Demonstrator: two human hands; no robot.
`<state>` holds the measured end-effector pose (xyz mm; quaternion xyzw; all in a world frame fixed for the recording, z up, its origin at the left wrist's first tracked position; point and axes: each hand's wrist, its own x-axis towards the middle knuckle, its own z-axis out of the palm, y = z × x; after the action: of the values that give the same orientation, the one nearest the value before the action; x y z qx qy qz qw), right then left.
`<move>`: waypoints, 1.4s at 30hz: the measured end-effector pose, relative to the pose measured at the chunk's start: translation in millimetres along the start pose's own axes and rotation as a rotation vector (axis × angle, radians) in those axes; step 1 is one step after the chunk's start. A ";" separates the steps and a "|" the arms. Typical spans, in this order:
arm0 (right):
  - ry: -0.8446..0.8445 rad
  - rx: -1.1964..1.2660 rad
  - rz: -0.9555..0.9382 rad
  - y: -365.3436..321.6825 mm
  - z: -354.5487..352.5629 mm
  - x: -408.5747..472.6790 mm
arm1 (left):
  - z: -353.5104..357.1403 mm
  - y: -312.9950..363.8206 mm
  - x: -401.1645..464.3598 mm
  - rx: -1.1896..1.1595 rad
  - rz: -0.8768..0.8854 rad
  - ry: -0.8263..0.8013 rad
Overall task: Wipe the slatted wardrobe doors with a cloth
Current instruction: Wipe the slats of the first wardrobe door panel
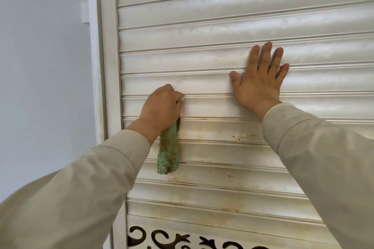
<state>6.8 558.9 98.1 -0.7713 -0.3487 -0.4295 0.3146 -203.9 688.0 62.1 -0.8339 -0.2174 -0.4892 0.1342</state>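
A white slatted wardrobe door (222, 18) fills most of the view, with brown and yellow stains on its lower slats. My left hand (162, 107) is closed around a green cloth (169, 153) stained brown, and presses the cloth's top end into a groove between two slats near the door's left side. The rest of the cloth hangs down over the slats below. My right hand (261, 79) lies flat on the slats to the right, fingers spread, holding nothing.
The door's white frame (109, 66) runs vertically at the left, beside a pale wall (40, 66) with a ceiling moulding. A carved cut-out panel (182, 238) with dark scrolls sits below the slats.
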 end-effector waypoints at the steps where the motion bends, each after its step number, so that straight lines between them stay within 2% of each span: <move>1: -0.005 0.000 0.002 0.0 0.0 -0.5 | 0.9 2.7 2.1 -0.010 0.021 -0.018; 5: -0.011 -0.004 -0.002 -0.5 0.0 0.5 | 10.5 24.5 15.2 -0.030 0.126 -0.080; 9: 0.002 0.002 -0.007 0.8 0.9 0.7 | 17.4 52.6 26.1 -0.051 0.145 -0.106; 11: 0.008 0.011 -0.013 0.9 1.5 -0.1 | 16.2 55.9 28.0 -0.104 0.066 -0.089; 14: 0.012 0.012 -0.011 1.6 1.0 0.1 | 7.0 50.6 33.1 -0.176 -0.161 -0.096; 16: 0.014 0.006 -0.017 2.0 0.5 -0.2 | -1.2 43.8 38.9 -0.053 -0.289 -0.170; 18: 0.012 0.009 -0.019 2.1 -0.8 -0.6 | -8.0 39.1 46.1 0.044 -0.335 -0.250; 21: -0.004 0.015 -0.022 2.4 -1.7 -0.1 | -10.5 41.1 55.9 0.075 -0.288 -0.301; 28: -0.021 0.010 -0.036 2.6 0.0 1.9 | -6.3 55.2 63.8 0.133 -0.196 -0.302; 36: -0.129 0.101 -0.097 8.7 -9.9 2.0 | 19.5 122.4 75.1 0.001 -0.122 -0.261; 39: -0.056 0.103 -0.133 20.0 -16.8 -3.3 | 19.4 129.2 77.3 -0.017 -0.151 -0.284; 42: 0.032 -0.004 -0.217 43.1 -22.3 -3.6 | 2.8 102.4 72.9 0.059 -0.196 -0.328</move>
<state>30.3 516.4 96.5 -0.7225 -0.4243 -0.4741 0.2704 -120.1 617.1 123.3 -0.8731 -0.3307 -0.3507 0.0732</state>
